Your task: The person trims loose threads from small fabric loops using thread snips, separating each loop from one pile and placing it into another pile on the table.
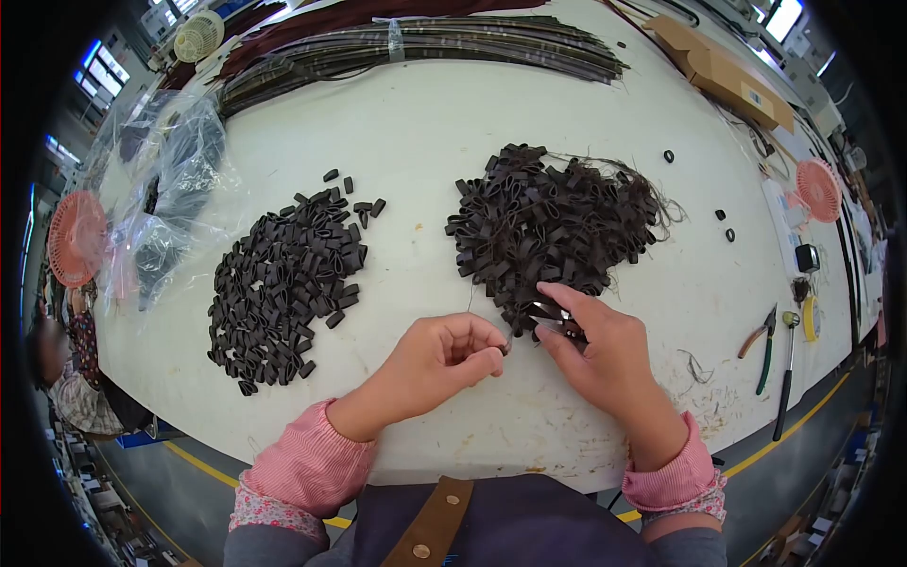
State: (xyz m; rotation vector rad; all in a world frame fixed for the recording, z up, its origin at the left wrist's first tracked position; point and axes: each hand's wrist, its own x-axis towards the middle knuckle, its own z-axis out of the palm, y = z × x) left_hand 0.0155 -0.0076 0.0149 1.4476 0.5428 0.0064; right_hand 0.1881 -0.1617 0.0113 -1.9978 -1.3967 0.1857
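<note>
My left hand (439, 364) is closed in a pinch over the near part of the table. At its fingertips shows a small dark piece (507, 348), mostly hidden, with a thin thread (471, 299) rising nearby. In my right hand (605, 348) is a pair of thread snips (557, 318), blades pointing left toward the pinch. Just beyond both hands lies a big heap of dark strap loops (548, 222), tangled with loose threads on its right side. Another heap of dark loops (283, 283), with few threads showing, lies left of my left hand.
Bundled dark strips (425, 52) lie along the far side of the white table (397, 132). Clear plastic bags (179, 189) and a pink fan (77, 238) are at left. Pliers (767, 350), a hammer (787, 373), yellow tape (811, 318) and another fan (818, 189) are at right.
</note>
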